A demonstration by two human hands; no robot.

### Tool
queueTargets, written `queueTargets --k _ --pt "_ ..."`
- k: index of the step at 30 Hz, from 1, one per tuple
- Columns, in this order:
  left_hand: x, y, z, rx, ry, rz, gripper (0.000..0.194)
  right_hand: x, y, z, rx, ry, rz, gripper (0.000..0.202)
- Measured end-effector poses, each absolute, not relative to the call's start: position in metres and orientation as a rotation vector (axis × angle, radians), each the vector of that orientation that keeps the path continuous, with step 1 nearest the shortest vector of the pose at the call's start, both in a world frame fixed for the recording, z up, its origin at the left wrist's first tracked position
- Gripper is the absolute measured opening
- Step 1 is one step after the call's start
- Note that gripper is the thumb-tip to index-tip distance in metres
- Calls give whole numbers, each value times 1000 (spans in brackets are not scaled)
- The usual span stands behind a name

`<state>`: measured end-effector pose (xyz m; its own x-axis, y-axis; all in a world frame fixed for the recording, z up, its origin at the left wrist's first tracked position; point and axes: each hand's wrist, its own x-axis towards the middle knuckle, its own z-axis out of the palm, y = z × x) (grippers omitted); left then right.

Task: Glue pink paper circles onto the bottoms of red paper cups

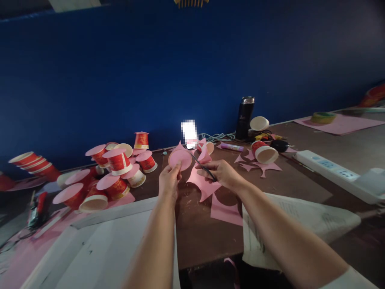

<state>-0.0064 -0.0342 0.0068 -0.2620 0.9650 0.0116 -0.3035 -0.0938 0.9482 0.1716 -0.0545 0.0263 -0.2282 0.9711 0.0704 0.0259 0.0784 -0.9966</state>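
Observation:
My left hand point(170, 180) pinches the lower edge of a round pink paper disc point(180, 157), which faces me. Just right of it, my right hand point(221, 173) is closed round the handles of black scissors point(203, 166), whose blades point up and left toward the disc's right edge. Whether the blades touch the disc I cannot tell. Beneath my right hand lies a pink paper offcut point(202, 185) with curved cut-outs, and another offcut point(225, 210) rests nearer to me on the brown table point(207, 241).
Several red paper cups point(117, 162) with pink discs crowd the left side. A black bottle point(245, 118), a tipped cup point(264, 152) and a glue stick point(231, 147) stand or lie at the back right. A white power strip point(333, 168) lies right; white paper point(108, 245) covers the front left.

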Motion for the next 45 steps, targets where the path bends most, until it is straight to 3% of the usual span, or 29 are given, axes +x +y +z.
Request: queueTargets --k 10,14,25,45 --pt "6 -40 14 372 847 1477 37 170 -51 20 -1060 -1451 1315 47" --pt "5 -38 11 435 863 1477 32 170 -51 19 -1065 -1481 1321 49" --pt "1 -38 6 716 968 1489 41 171 -53 23 -1044 -1457 1321 49" --pt "-4 -35 6 647 958 1539 46 172 -51 22 -1081 -1472 1342 55"
